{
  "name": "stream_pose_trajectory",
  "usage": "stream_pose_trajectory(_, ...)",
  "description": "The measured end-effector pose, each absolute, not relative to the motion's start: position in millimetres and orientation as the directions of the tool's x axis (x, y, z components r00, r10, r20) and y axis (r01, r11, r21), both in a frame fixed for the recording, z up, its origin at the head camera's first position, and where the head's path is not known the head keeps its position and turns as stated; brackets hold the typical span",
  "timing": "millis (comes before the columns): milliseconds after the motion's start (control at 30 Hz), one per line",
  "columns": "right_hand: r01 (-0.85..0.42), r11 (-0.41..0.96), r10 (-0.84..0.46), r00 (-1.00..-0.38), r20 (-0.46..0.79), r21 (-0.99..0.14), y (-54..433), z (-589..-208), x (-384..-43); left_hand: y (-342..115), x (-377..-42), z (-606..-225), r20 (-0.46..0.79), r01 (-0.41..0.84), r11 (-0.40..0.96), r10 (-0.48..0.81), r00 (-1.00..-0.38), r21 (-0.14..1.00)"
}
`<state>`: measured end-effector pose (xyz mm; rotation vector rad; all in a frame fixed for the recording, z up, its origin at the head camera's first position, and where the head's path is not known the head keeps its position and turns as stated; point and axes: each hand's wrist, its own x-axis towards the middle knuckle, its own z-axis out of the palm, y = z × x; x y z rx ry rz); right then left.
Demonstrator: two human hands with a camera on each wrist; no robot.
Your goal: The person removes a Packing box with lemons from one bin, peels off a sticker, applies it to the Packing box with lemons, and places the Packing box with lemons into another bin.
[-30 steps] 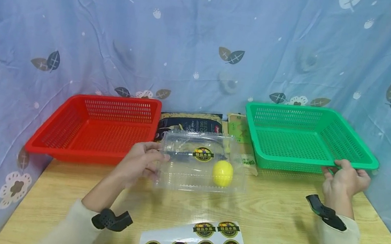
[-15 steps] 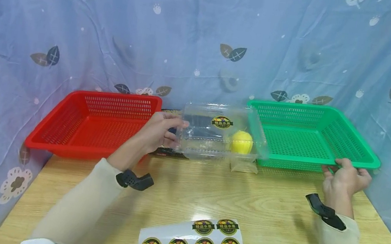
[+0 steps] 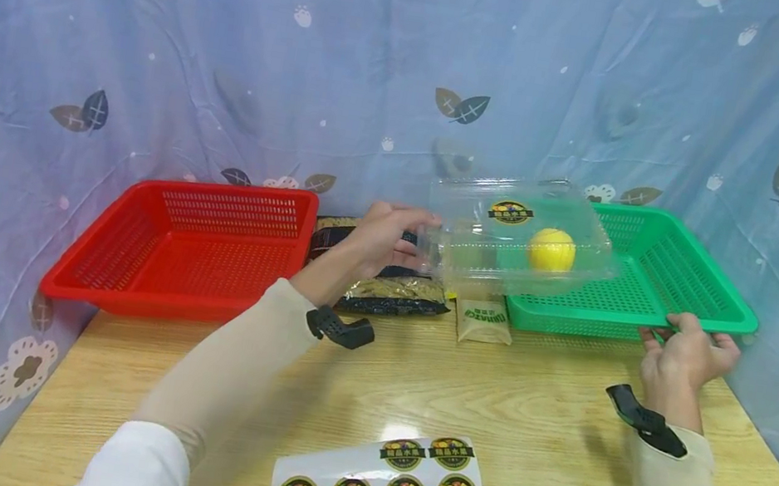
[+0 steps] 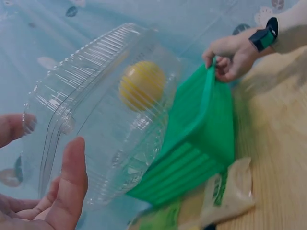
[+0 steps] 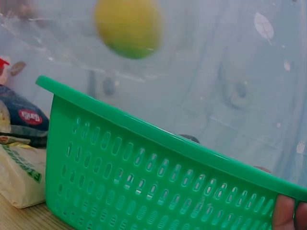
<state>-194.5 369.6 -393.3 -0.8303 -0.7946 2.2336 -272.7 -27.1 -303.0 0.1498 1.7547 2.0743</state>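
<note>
A clear plastic clamshell fruit box (image 3: 479, 248) hangs in the air over the left part of the green basket (image 3: 664, 324). My left hand (image 3: 390, 239) pinches the box by its left end, with the thumb and fingers on its edge. Inside the box, toward its right end, lies a round yellow fruit (image 3: 551, 250). A round black label (image 3: 511, 212) with fruit pictures sits on the lid. My right hand (image 3: 685, 359) grips the front rim of the green basket near its right corner. In the right wrist view, only fingertips (image 5: 284, 213) show on that rim.
On the left stands a red basket (image 3: 146, 301). Between the baskets lie pasta bags (image 3: 392, 298) and a paper packet (image 3: 483, 322), partly behind the left arm and box. A sheet of round stickers (image 3: 333, 470) lies at the table's front. A curtain (image 3: 386, 66) hangs behind.
My left hand has carried the box with the fruit up and to the right, from the table's middle to over the green basket. My right hand stays on the basket rim.
</note>
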Motion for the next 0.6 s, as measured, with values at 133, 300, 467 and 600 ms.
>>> stream_pose_trajectory(133, -0.354, -0.610, 0.729, -0.601, -0.328, -0.709, 370, -395, -193, 0, -279, -306, -0.222, -0.286, -0.116, 0.387, -0.895, 0.951)
stream_pose_trajectory(300, -0.350, -0.609, 0.730, -0.598, -0.331, -0.712, 369, -396, -192, 27, -287, -308, -0.271, -0.323, -0.077, 0.387, -0.882, 0.943)
stream_pose_trajectory(467, -0.349, -0.617, 0.719, -0.614, -0.325, -0.705, 369, -394, -193, 51, -295, -309, -0.253, -0.315, -0.091, 0.408, -0.877, 0.945)
stream_pose_trajectory(600, -0.344, -0.617, 0.711, -0.629, -0.315, -0.708, 370, -395, -194, 67, -300, -313, -0.257, -0.318, -0.098, 0.394, -0.882, 0.943)
